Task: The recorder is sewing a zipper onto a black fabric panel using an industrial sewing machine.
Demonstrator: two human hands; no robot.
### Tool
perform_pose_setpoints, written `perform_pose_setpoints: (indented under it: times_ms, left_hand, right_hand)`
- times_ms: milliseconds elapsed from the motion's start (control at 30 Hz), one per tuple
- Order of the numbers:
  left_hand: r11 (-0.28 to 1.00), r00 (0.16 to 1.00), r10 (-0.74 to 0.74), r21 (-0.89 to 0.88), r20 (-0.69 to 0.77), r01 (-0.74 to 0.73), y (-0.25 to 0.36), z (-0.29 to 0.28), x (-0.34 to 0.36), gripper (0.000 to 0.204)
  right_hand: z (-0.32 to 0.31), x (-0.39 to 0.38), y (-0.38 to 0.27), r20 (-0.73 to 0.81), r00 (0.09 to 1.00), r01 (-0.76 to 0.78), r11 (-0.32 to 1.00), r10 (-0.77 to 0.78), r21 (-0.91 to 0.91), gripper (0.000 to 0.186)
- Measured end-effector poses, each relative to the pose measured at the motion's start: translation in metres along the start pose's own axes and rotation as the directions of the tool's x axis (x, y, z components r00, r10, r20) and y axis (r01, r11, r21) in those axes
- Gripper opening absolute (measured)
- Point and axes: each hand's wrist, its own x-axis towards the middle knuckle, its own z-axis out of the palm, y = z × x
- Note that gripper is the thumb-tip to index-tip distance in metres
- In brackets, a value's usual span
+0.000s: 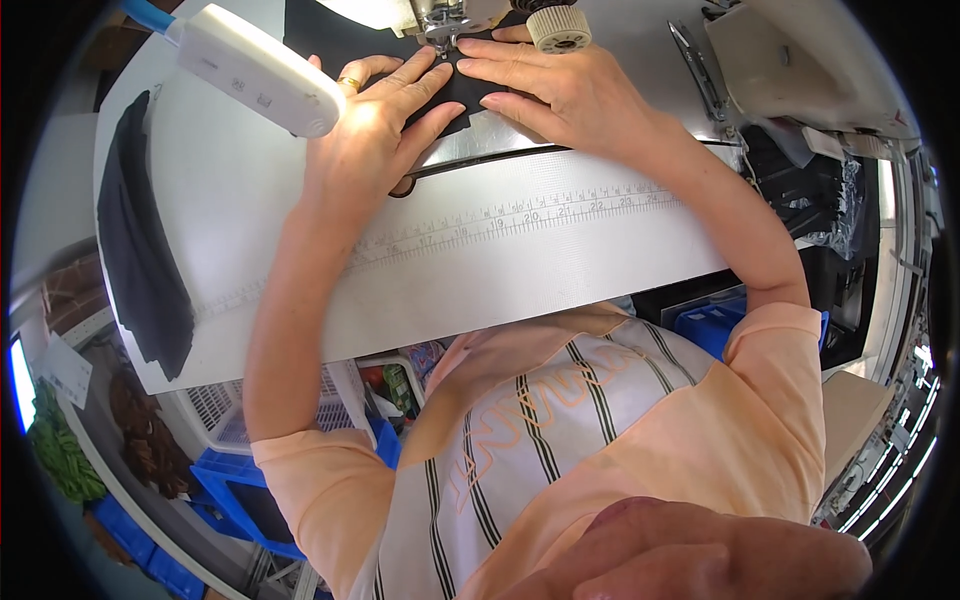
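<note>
A piece of black fabric (330,38) lies under the presser foot of a sewing machine (445,22). My left hand (385,105) rests on the fabric left of the needle, fingers stretched out flat and a ring on one of them. From the right side, my right hand (555,85) presses on the same fabric with its fingers extended close to the presser foot. Both sets of fingertips point toward the needle area. The fabric's far part is hidden behind the machine head and a white lamp.
The white lamp (262,75) hangs over my left hand. A stack of black fabric (145,240) lies along the table's left edge. A ruler scale (530,215) runs across the white tabletop (480,275). Metal tweezers (698,70) lie at right, and a white basket (215,410) stands below the table.
</note>
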Motion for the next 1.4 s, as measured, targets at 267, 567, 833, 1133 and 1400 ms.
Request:
perform_pose_setpoints:
  times_ms: [267,567,833,1133,1400]
  left_hand:
    - [1.0,1.0,0.002,-0.028,0.012,-0.002,-0.002,0.0,-0.001,0.032]
    - [0.995,0.988,0.096,0.012,-0.123,-0.096,0.004,-0.002,-0.004,0.031]
    - [0.992,0.988,0.105,0.083,-0.114,-0.095,0.0,-0.003,-0.004,0.022]
    - [0.997,0.995,0.066,0.04,-0.075,-0.063,-0.001,0.007,-0.006,0.026]
    - [0.997,0.997,0.071,-0.006,-0.013,-0.071,-0.013,0.004,-0.004,0.027]
  right_hand:
    - [-0.002,0.0,0.003,0.014,1.0,-0.004,1.0,0.003,0.021,0.034]
    - [-0.026,-0.025,-0.031,0.125,0.987,-0.091,0.99,0.104,-0.109,0.058]
    - [-0.032,-0.043,-0.057,0.141,0.986,-0.114,0.973,0.086,0.2,0.045]
    - [-0.062,-0.078,-0.037,0.071,0.962,-0.265,0.964,0.264,0.004,0.043]
    - [-0.075,-0.087,-0.05,0.14,0.949,-0.276,0.959,0.282,-0.059,0.05]
